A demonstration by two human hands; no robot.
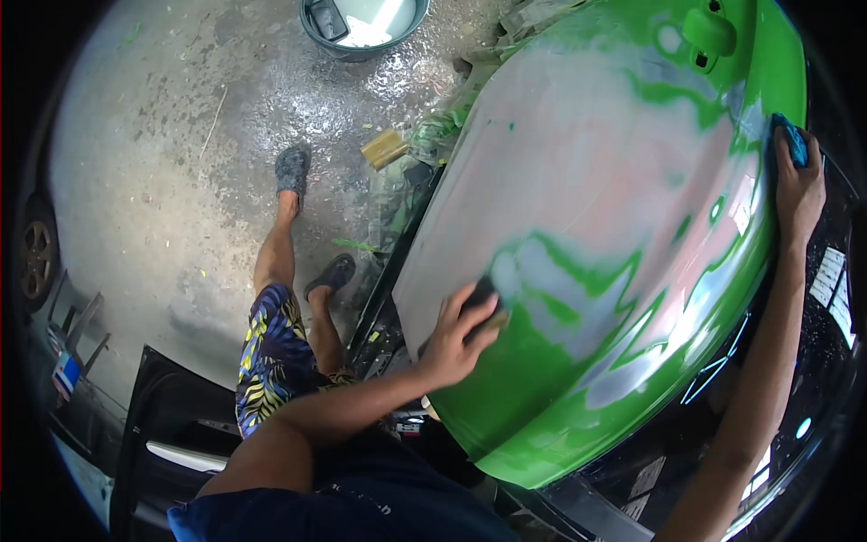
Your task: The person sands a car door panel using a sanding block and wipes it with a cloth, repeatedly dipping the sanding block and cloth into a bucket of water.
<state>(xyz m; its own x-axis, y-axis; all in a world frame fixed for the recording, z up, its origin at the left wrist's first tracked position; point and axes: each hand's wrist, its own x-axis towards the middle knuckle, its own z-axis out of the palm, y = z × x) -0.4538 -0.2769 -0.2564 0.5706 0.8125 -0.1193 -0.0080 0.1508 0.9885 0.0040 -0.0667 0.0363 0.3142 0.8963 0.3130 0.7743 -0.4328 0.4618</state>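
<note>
A large green car panel [596, 199], sanded to pale grey and pinkish patches, fills the right half of the view. My left hand [459, 336] grips a dark sanding block [484, 294] on its surface at the lower left, where green and grey meet. At the panel's right edge, my right hand [798, 185] is closed around a blue crumpled thing [793, 141], probably a cloth. Near the panel's top sits a green fitting [709, 36] with openings.
A bucket [340, 45] of cloudy water stands at the top. A tan block [385, 148] and scraps lie beside the panel. My legs [278, 248] are on the wet concrete floor. A dark open door [167, 402], a wheel [38, 253] and glossy black bodywork [826, 361] surround me.
</note>
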